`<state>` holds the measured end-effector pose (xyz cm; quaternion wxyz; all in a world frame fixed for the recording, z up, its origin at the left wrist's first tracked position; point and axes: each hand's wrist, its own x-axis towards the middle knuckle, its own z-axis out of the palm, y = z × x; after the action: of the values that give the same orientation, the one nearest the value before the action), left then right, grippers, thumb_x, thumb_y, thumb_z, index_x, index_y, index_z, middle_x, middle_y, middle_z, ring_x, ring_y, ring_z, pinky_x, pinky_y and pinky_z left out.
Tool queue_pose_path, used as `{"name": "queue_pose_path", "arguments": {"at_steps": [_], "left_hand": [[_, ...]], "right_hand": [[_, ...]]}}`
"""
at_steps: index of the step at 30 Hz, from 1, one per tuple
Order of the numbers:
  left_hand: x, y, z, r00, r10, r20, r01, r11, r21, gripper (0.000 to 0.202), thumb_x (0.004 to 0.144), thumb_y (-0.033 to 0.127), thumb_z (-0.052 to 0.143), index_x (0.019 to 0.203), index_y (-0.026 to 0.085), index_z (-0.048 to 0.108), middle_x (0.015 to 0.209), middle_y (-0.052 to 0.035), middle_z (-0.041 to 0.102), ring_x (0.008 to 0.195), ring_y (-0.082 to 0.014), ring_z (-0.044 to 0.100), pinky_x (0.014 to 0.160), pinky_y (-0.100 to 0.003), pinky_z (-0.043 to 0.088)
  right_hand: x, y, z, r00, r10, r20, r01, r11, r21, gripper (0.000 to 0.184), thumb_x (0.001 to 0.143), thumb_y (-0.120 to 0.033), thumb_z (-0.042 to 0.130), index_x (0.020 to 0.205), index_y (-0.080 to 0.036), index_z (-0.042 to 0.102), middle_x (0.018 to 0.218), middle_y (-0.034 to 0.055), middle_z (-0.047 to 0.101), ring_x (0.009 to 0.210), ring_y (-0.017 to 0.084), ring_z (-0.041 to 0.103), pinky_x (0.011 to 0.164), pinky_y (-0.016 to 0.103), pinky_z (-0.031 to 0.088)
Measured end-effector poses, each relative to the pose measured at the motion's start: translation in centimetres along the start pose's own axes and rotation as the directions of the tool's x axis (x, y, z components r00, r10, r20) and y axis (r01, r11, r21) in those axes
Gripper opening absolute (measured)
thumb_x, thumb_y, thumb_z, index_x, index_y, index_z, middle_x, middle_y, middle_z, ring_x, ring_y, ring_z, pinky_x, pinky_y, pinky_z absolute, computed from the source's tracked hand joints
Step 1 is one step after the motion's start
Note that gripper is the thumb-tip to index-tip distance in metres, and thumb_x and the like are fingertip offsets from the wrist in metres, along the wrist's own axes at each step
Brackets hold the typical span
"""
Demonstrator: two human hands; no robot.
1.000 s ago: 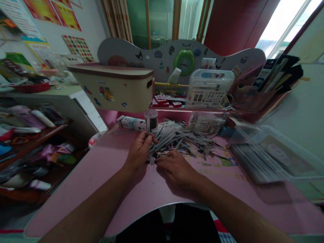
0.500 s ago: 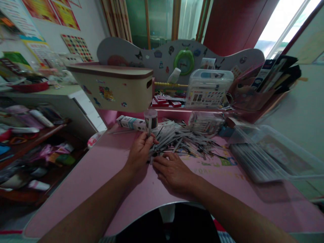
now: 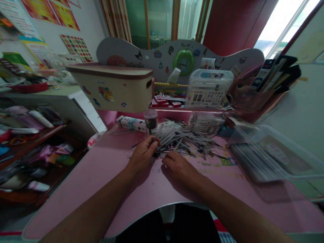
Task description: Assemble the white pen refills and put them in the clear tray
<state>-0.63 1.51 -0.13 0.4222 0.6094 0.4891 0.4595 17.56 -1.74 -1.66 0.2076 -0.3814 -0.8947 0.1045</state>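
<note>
Your left hand [image 3: 143, 152]: at the near left edge of the heap, thumb and fingers drawn together, pinching a slender dark stick [image 3: 150, 129] that rises above the fingers; a thin black rod [image 3: 136, 144] shows just left of the knuckles, and whether you grip it too cannot be told. Your right hand [image 3: 179, 167]: just right of the left one and apart from it, low over the table, fingers curled under; whether they pinch anything cannot be told. Heap of slender tubes [image 3: 174, 133]: pale and grey with some black, criss-crossed on the pink table [image 3: 101, 189], just beyond your hands and spreading right. Clear cup [image 3: 151, 115]: upright, at the heap's far left, dark contents; printed carton [image 3: 131, 123]: lying left of the cup; clear packet [image 3: 206, 121]: far right of the heap; clear plastic box [image 3: 301, 162]: right side, grey slender pieces showing through it. Far shelf, left to right: cream bin [image 3: 113, 92], stickered; small red boxes [image 3: 160, 102]; handled clear case [image 3: 209, 89], upright; green clock [image 3: 183, 63], behind, against the panel.
</note>
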Motion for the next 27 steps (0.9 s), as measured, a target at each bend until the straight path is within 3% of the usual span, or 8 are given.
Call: {"name": "queue_pose_path", "arguments": {"at_steps": [5, 10, 18, 21, 24, 27], "left_hand": [[0.2, -0.1, -0.2, 1.000, -0.003, 0.019, 0.002, 1.000, 0.020, 0.019, 0.093, 0.037, 0.053, 0.096, 0.020, 0.063, 0.090, -0.0019, 0.066, 0.080, -0.0181, 0.060, 0.074, -0.031, 0.046], [0.2, -0.2, -0.2, 0.998, 0.034, 0.057, -0.041, 0.993, 0.115, 0.022, 0.094, 0.036, 0.052, 0.104, 0.021, 0.065, 0.090, -0.0030, 0.070, 0.084, -0.0205, 0.063, 0.078, -0.033, 0.046], [-0.1, 0.2, -0.1, 0.985, 0.092, 0.144, -0.121, 0.971, 0.207, 0.022, 0.095, 0.033, 0.050, 0.103, 0.022, 0.067, 0.092, -0.0037, 0.071, 0.085, -0.0217, 0.064, 0.080, -0.034, 0.047], [-0.1, 0.3, -0.1, 0.981, 0.107, 0.161, -0.142, 0.964, 0.223, 0.023, 0.096, 0.035, 0.051, 0.100, 0.022, 0.069, 0.089, -0.0031, 0.071, 0.082, -0.0208, 0.063, 0.078, -0.033, 0.046], [-0.1, 0.4, 0.0, 0.978, 0.106, 0.182, -0.148, 0.960, 0.237, 0.024, 0.097, 0.036, 0.049, 0.093, 0.022, 0.069, 0.085, -0.0026, 0.070, 0.078, -0.0202, 0.062, 0.075, -0.032, 0.045], [-0.4, 0.8, 0.1, 0.972, 0.098, 0.212, -0.156, 0.949, 0.274, 0.025, 0.097, 0.034, 0.048, 0.086, 0.022, 0.068, 0.081, -0.0023, 0.069, 0.075, -0.0193, 0.060, 0.072, -0.030, 0.043]], "right_hand": [[-0.3, 0.3, -0.2, 0.992, 0.118, -0.049, -0.121, 0.990, -0.075, 0.004, 0.094, -0.016, 0.062, 0.093, -0.015, 0.066, 0.099, 0.0079, 0.063, 0.096, 0.022, 0.053, 0.086, 0.034, 0.042], [-0.2, 0.8, 0.8, 0.996, 0.072, -0.050, -0.078, 0.988, -0.131, 0.020, 0.099, -0.018, 0.055, 0.083, -0.016, 0.067, 0.089, 0.0059, 0.062, 0.085, 0.019, 0.052, 0.078, 0.032, 0.039], [-0.4, 0.5, 0.4, 0.992, 0.122, -0.042, -0.126, 0.987, -0.102, 0.024, 0.099, -0.020, 0.054, 0.081, -0.017, 0.069, 0.083, 0.0058, 0.062, 0.082, 0.018, 0.053, 0.074, 0.032, 0.038], [-0.4, 0.6, -0.1, 0.989, 0.138, -0.055, -0.139, 0.990, -0.017, 0.018, 0.093, -0.017, 0.058, 0.078, -0.017, 0.069, 0.084, 0.0054, 0.062, 0.082, 0.018, 0.054, 0.072, 0.031, 0.038], [-0.3, 1.8, -1.1, 0.973, 0.177, -0.149, -0.148, 0.971, 0.186, 0.013, 0.081, -0.010, 0.059, 0.075, -0.018, 0.067, 0.082, 0.0042, 0.061, 0.079, 0.017, 0.055, 0.071, 0.030, 0.039], [-0.1, 3.6, -2.5, 0.883, 0.347, -0.315, -0.180, 0.872, 0.456, 0.015, 0.083, -0.015, 0.053, 0.082, -0.018, 0.068, 0.078, 0.0026, 0.061, 0.075, 0.016, 0.056, 0.070, 0.029, 0.042]]}}
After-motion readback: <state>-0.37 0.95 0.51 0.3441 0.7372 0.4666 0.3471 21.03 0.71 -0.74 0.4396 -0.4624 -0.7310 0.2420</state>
